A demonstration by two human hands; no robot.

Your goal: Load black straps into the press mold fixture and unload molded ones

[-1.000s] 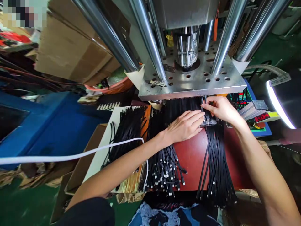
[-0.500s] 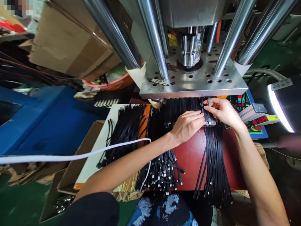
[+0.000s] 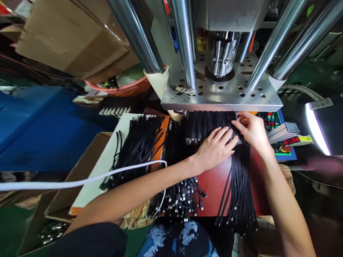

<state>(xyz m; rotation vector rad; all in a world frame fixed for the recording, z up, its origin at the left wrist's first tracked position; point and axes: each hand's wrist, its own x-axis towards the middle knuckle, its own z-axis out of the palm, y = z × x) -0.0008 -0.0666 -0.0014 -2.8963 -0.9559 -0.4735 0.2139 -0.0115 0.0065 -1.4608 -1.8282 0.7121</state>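
My left hand (image 3: 214, 150) lies flat, fingers together, pressing on black flat cables at a dark fixture (image 3: 211, 126) under the steel press plate (image 3: 222, 96). My right hand (image 3: 252, 130) pinches cable ends at the right end of the same fixture, fingertips almost touching the left hand. A bundle of black cables (image 3: 238, 189) hangs from there down over the red table top (image 3: 214, 182). A second heap of black cables with metal plugs (image 3: 184, 196) lies below my left wrist.
More black cables (image 3: 136, 146) lie on a white board at the left, above an open cardboard box (image 3: 61, 200). A white cord (image 3: 80, 182) crosses the left side. A lit lamp (image 3: 318, 128) and a control panel (image 3: 278, 135) stand at right. Steel columns (image 3: 184, 39) rise above.
The view has tilted slightly. My left hand has slid a little right and up onto the cables at the fixture; my right hand has stayed at the fixture's right end.
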